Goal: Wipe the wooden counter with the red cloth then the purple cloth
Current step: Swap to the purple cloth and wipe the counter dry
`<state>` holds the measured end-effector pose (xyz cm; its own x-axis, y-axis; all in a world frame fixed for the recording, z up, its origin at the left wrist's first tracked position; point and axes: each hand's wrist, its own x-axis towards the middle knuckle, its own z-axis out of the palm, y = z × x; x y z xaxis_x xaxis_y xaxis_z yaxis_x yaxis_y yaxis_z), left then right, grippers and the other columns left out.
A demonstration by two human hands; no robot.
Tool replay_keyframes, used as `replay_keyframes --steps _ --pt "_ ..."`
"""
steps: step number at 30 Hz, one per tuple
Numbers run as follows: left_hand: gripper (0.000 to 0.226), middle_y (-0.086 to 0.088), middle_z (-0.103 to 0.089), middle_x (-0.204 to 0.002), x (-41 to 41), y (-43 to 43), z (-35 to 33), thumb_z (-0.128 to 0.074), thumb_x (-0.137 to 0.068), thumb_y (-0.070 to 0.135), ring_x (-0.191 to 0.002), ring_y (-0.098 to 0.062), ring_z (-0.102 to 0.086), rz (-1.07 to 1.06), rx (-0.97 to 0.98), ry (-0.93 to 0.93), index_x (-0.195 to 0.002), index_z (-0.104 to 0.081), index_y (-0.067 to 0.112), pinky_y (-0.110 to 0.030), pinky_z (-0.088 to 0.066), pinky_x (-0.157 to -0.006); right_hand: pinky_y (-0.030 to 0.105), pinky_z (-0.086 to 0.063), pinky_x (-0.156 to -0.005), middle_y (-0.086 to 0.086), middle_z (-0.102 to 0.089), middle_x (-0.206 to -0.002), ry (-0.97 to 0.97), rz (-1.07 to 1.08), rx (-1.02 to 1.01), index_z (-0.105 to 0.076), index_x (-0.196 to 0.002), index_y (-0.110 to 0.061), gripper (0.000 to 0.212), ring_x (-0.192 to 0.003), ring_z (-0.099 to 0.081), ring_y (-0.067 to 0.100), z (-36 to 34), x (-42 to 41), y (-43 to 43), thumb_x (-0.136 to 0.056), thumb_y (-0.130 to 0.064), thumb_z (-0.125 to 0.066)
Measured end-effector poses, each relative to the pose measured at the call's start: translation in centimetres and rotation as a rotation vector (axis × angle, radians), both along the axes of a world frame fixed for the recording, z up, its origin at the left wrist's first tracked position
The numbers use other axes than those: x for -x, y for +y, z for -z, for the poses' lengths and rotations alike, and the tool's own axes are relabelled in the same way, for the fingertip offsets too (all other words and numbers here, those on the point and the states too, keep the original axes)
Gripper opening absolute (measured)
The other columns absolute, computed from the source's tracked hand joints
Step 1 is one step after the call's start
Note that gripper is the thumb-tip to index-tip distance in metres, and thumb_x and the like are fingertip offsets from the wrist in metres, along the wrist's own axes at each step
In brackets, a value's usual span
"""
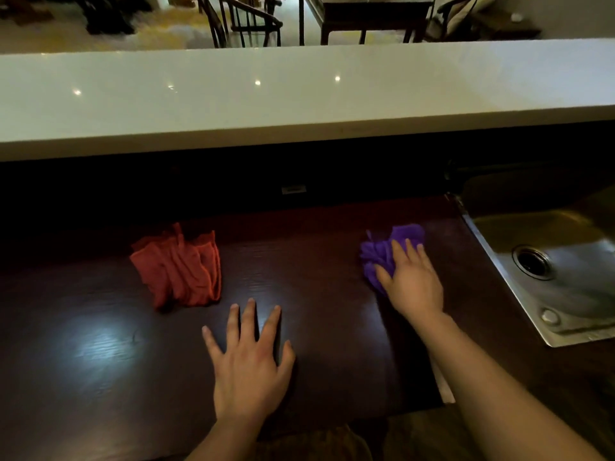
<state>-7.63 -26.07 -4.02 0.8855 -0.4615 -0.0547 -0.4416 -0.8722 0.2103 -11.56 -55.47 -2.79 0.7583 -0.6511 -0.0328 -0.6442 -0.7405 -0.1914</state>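
The dark wooden counter [100, 344] stretches across the lower half of the head view. A crumpled red cloth [178, 271] lies on it left of centre, with nothing touching it. My left hand [249, 364] rests flat on the wood just below and right of the red cloth, fingers spread and holding nothing. Further right, a bunched purple cloth [382, 252] sits on the counter. My right hand [411, 281] presses down on it, fingers over its right and lower parts, covering some of the cloth.
A steel sink [565, 277] with a round drain is set into the counter at the right edge. A raised white bar top [299, 91] runs across behind the counter. Chairs and a table stand in the room beyond.
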Motion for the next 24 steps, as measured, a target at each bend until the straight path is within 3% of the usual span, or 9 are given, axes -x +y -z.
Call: replay_keyframes --steps 4,8,11,13,16,18,24 --pt "0.065 -0.004 -0.027 -0.160 0.0 0.1 0.1 -0.029 -0.086 0.058 -0.151 -0.024 -0.006 -0.005 0.010 0.000 -0.146 -0.038 0.036 -0.065 0.001 -0.116 0.042 -0.016 -0.120 0.012 -0.024 -0.159 0.002 -0.019 0.013 -0.028 -0.150 -0.019 0.078 -0.147 -0.015 0.034 -0.5 -3.1 1.9 -0.089 -0.064 -0.044" --pt "0.064 -0.005 -0.033 -0.158 0.0 0.1 0.1 -0.032 -0.085 0.057 -0.150 -0.025 -0.013 -0.006 0.013 0.000 -0.143 -0.044 0.033 -0.067 -0.004 -0.115 0.045 -0.032 -0.114 0.008 -0.042 -0.151 -0.135 -0.403 -0.027 -0.046 -0.142 -0.023 0.069 -0.142 -0.033 0.031 1.1 3.0 9.5 -0.084 -0.059 -0.050" --pt "0.064 -0.005 -0.033 -0.158 -0.1 0.1 0.3 -0.034 -0.085 0.056 -0.150 -0.025 -0.013 -0.002 0.018 0.009 -0.143 -0.045 0.031 -0.067 -0.003 -0.115 0.046 -0.042 -0.107 0.009 -0.052 -0.143 -0.154 -0.564 -0.020 -0.050 -0.138 -0.018 0.063 -0.136 -0.043 0.030 1.7 3.9 7.6 -0.083 -0.048 -0.057" --pt "0.064 -0.005 -0.032 -0.158 -0.1 0.2 0.4 -0.034 -0.086 0.056 -0.150 -0.025 -0.012 -0.001 0.012 0.006 -0.143 -0.044 0.031 -0.067 -0.003 -0.115 0.045 -0.037 -0.111 0.015 -0.049 -0.144 -0.168 -0.403 -0.006 -0.050 -0.138 -0.011 0.060 -0.137 -0.040 0.034 1.6 0.8 3.8 -0.087 -0.039 -0.064" --pt "0.063 -0.004 -0.031 -0.158 -0.1 0.1 0.4 -0.033 -0.087 0.056 -0.150 -0.024 -0.010 -0.002 0.011 0.002 -0.143 -0.043 0.031 -0.066 -0.003 -0.115 0.041 -0.022 -0.117 0.014 -0.034 -0.155 -0.095 -0.087 -0.042 -0.037 -0.146 -0.013 0.064 -0.144 -0.025 0.033 0.5 -5.5 -0.2 -0.093 -0.046 -0.053" --pt "0.063 -0.004 -0.030 -0.159 -0.1 0.1 0.4 -0.033 -0.087 0.056 -0.150 -0.024 -0.009 -0.002 0.010 0.009 -0.144 -0.043 0.031 -0.066 -0.002 -0.116 0.042 -0.020 -0.117 0.013 -0.031 -0.156 -0.077 -0.057 -0.046 -0.035 -0.147 -0.016 0.067 -0.144 -0.022 0.035 0.1 -7.8 0.5 -0.092 -0.051 -0.051" --pt "0.062 -0.009 -0.043 -0.151 -0.1 0.1 0.2 -0.040 -0.084 0.053 -0.146 -0.028 -0.026 0.002 0.069 -0.010 -0.137 -0.052 0.022 -0.070 -0.013 -0.113 0.044 -0.031 -0.115 0.006 -0.044 -0.150 -0.132 -0.588 -0.052 -0.047 -0.141 -0.023 0.068 -0.143 -0.032 0.028 1.1 -0.8 10.3 -0.084 -0.061 -0.049"
